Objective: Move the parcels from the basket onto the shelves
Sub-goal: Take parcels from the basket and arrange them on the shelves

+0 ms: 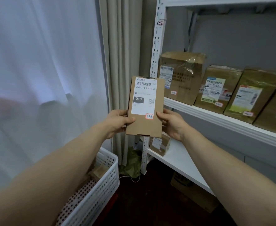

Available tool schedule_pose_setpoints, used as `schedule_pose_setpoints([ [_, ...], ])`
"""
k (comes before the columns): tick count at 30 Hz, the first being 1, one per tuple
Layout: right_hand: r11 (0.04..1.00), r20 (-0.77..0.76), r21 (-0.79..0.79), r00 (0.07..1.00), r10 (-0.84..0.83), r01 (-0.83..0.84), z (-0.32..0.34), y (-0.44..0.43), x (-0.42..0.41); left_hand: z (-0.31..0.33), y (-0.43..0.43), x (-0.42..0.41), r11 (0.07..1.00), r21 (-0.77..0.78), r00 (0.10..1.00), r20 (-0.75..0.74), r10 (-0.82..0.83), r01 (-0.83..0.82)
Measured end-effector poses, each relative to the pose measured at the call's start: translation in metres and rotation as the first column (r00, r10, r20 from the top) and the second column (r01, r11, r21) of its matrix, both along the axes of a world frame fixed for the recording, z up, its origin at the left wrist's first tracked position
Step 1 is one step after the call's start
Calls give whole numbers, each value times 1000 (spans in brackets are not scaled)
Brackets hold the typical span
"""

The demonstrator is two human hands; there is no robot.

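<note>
Currently, both hands are holding one flat cardboard parcel (146,106) upright in the air, in front of the white shelf post (156,51) and above the gap between basket and shelves. The left hand (117,121) is gripping the parcel's lower left edge, with its thumb lying across the front face. The right hand (171,123) is gripping the lower right edge, with its thumb pressing just beside a red-bordered sticker (149,116) reading 3-3-8. The printed label is facing the camera. The white perforated basket (108,175) is sitting at lower left, with further cardboard items showing inside. Taped brown parcels (215,88) are standing side by side on the middle shelf (215,118). A small box (160,145) is resting on the lower shelf (179,162), partly hidden behind the held parcel
</note>
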State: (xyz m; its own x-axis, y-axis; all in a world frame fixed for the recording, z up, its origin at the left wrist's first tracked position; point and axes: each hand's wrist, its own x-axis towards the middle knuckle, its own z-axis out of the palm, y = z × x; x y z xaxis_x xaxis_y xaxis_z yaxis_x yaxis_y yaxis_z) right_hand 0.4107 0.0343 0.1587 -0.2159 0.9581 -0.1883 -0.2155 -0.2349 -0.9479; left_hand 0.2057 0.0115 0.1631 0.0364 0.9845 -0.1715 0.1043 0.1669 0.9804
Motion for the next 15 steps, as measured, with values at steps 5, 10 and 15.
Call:
schedule_pose_setpoints([
  [5, 1000, 6, 2, 1000, -3, 3, -3, -9, 9, -4, -2, 5, 1000, -15, 999, -28, -16, 16],
  [10, 999, 43, -1, 998, -44, 44, -11, -13, 27, -10, -4, 21, 997, -43, 997, -52, -59, 57],
  [15, 995, 44, 9, 994, -97, 97, -17, -21, 50, -12, -5, 49, 997, -40, 996, -64, -65, 62],
])
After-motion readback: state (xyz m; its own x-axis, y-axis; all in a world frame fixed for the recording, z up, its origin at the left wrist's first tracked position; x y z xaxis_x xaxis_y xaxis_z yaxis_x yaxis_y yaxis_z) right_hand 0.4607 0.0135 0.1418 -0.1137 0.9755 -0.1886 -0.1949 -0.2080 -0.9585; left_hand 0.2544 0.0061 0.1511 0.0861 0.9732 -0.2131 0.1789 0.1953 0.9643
